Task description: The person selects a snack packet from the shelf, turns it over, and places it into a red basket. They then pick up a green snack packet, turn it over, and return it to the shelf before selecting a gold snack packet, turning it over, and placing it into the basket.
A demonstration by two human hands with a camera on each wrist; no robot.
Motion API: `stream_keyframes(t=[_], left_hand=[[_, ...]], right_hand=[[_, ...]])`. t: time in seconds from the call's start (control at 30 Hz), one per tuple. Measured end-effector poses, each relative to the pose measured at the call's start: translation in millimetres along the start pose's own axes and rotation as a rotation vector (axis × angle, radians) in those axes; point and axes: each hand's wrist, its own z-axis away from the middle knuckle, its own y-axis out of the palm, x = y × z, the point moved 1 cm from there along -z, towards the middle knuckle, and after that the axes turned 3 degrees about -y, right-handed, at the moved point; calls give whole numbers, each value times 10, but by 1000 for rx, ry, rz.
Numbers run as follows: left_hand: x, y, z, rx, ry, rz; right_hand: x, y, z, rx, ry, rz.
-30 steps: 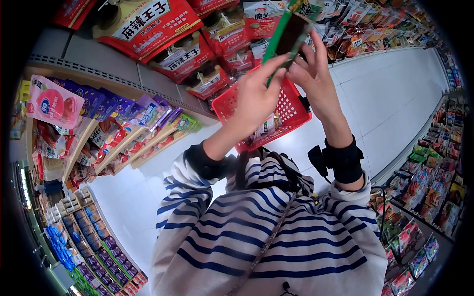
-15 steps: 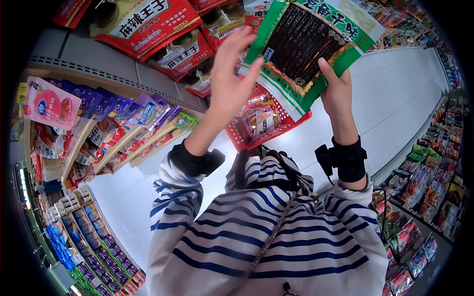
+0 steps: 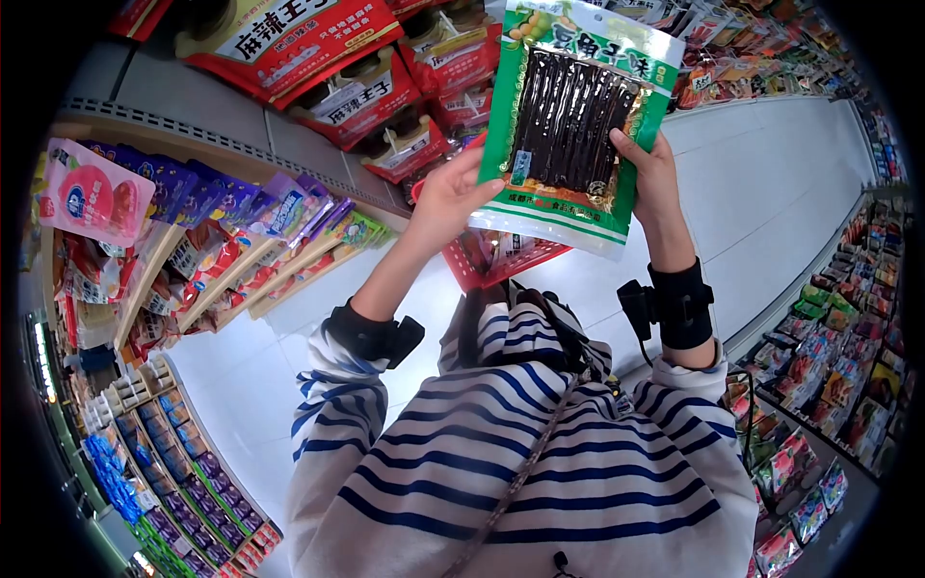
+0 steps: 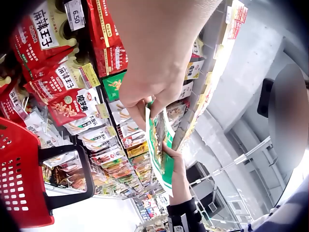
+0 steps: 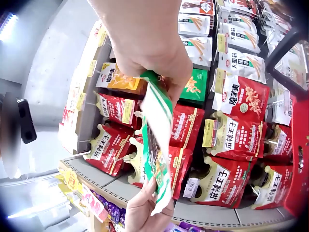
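Note:
A green and white snack packet (image 3: 578, 125) with a clear window over dark strips is held up in front of the person, its printed face toward the head camera. The left hand (image 3: 451, 197) pinches its lower left edge, thumb on the front. On the other side, the right hand (image 3: 647, 169) grips the right edge with its thumb over the window. Seen edge-on in the left wrist view, the packet (image 4: 161, 140) runs between both hands. Behind and below it is a red shopping basket (image 3: 511, 260) with packets inside, partly hidden by the snack packet.
Red snack bags (image 3: 352, 101) hang on a rack at upper left. A wooden shelf (image 3: 207, 289) with pink and purple packets stands at left. More packets line the shelf (image 3: 819, 337) along the right. White floor tiles (image 3: 771, 183) run between the shelves.
The packet, edge-on a second ago, has been turned to face the head camera and now stands more upright. The left hand, off the packet half a second ago, has taken its left edge.

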Motion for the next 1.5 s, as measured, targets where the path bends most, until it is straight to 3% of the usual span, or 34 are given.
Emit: stream_keyframes(t=[0.17,0.97,1.23,1.37,1.5], left_hand=[[-20,4,28,-22,6,49],[38,-37,54,-20,-32,56],[79,-28,66,-82,-40,-125],[129,-42,57,-82,46,-145],[120,-36,47,-77,52,-129]], right_hand=[[-58,28,-26,-16,84,-21],[-80,51,40,-1,97,-25],[-68,120,123,70,15,74],[-113,37,119,89,-20,160],[-60,103,146,115,-41,94]])
